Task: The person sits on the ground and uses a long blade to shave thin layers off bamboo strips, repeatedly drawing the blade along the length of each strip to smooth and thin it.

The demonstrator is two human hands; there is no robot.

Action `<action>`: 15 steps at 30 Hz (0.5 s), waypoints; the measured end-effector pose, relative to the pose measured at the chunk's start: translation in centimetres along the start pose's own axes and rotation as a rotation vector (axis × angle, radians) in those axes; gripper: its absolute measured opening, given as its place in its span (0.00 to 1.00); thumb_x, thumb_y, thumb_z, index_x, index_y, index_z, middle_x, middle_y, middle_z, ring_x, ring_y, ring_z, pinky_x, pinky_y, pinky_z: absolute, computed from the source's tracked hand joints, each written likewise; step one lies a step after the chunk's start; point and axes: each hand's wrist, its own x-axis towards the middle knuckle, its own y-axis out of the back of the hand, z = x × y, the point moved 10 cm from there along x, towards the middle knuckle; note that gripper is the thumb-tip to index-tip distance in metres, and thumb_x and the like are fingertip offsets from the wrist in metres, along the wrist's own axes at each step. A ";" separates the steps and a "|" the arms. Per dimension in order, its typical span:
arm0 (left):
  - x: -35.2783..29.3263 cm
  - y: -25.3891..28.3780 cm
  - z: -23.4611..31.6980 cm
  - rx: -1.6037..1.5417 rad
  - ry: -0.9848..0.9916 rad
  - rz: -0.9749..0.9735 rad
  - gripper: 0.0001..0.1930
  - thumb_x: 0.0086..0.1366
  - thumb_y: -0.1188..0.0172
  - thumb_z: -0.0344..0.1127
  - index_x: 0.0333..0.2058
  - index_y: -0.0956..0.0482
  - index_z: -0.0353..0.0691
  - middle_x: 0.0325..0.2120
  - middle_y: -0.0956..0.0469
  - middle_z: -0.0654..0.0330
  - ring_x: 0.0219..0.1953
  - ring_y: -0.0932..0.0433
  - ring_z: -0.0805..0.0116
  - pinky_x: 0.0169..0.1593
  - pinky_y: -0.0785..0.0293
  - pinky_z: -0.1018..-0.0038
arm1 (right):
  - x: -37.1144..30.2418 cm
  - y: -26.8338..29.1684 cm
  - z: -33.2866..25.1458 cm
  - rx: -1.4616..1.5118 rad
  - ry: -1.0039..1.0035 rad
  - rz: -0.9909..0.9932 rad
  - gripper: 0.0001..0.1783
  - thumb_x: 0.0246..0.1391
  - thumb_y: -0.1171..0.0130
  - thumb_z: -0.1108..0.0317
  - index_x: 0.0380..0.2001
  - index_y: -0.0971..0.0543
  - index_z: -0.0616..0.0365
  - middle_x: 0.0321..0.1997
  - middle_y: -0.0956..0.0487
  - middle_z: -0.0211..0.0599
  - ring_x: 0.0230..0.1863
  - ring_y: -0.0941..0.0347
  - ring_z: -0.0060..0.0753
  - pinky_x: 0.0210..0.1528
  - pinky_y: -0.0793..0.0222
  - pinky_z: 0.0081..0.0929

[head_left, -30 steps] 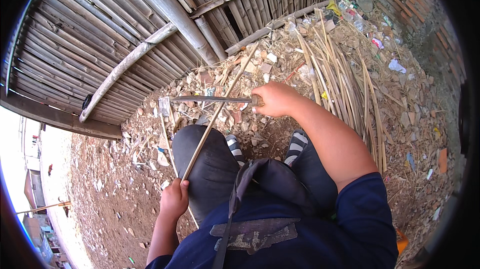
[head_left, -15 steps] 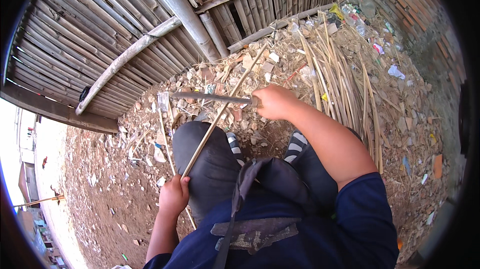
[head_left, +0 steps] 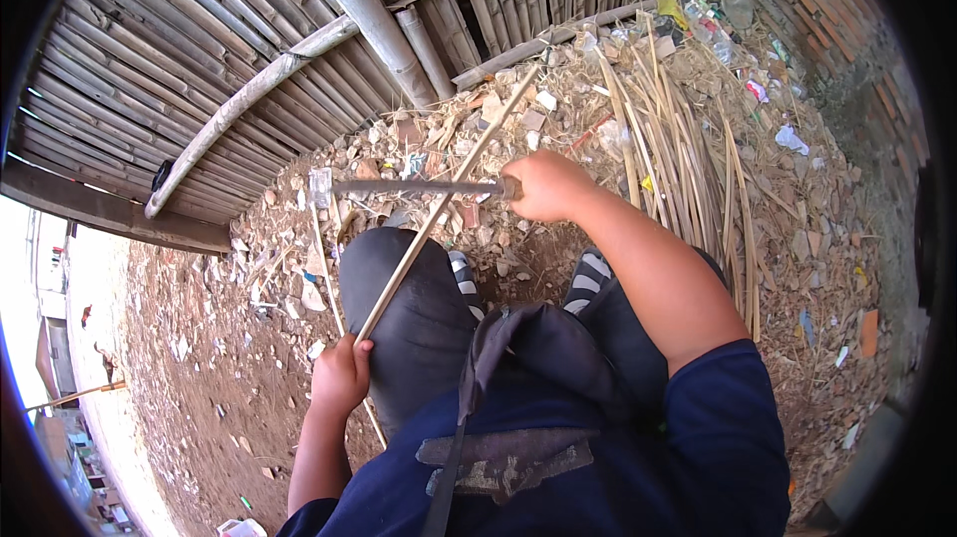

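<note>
Pinched by the left hand (head_left: 341,375), the stick (head_left: 405,266), pointing to one o'clock, now crosses the knife (head_left: 389,187) (clenched in the right hand (head_left: 546,186)) nearer its handle (head_left: 510,187), suggesting a stroke under way.

Long, skinny strip (head_left: 417,245) of pale tan wood or bamboo, pretty straight, held near its lower end and slanting away up to the right. The knife (head_left: 399,187) has a long, dark, slightly blurry blade, held about level, tip left, crossing the strip around mid-length; can't tell if they're touching.
</note>
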 end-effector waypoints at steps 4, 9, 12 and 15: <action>0.4 0.7 0.5 -0.039 0.020 -0.063 0.21 0.75 0.49 0.48 0.31 0.25 0.35 0.23 0.22 0.40 0.28 0.21 0.36 0.32 0.28 0.48 | 0.3 1.3 3.3 0.045 -0.057 0.159 0.15 0.50 0.37 0.63 0.42 0.17 0.56 0.41 0.16 0.49 0.46 0.19 0.51 0.50 0.23 0.44; -1.6 0.4 -0.7 -0.231 0.041 -0.119 0.24 0.76 0.52 0.49 0.30 0.25 0.33 0.23 0.23 0.40 0.30 0.21 0.36 0.35 0.28 0.51 | -1.8 1.5 -0.3 -0.108 -0.017 0.045 0.17 0.51 0.35 0.60 0.44 0.17 0.55 0.42 0.15 0.46 0.48 0.19 0.50 0.52 0.23 0.44; -2.7 -0.3 -1.8 -0.211 0.031 -0.123 0.25 0.76 0.51 0.50 0.29 0.25 0.33 0.22 0.23 0.40 0.29 0.22 0.35 0.34 0.28 0.51 | -2.2 1.3 -1.0 -0.134 0.070 0.046 0.15 0.51 0.34 0.59 0.39 0.17 0.55 0.40 0.16 0.47 0.45 0.18 0.50 0.50 0.23 0.47; -2.5 -0.4 -1.5 -0.200 -0.008 -0.073 0.24 0.76 0.51 0.49 0.29 0.26 0.33 0.22 0.23 0.40 0.28 0.22 0.34 0.32 0.29 0.51 | -1.2 1.2 1.5 -0.005 -0.017 -0.022 0.14 0.51 0.34 0.59 0.38 0.17 0.54 0.39 0.16 0.46 0.45 0.19 0.50 0.48 0.23 0.47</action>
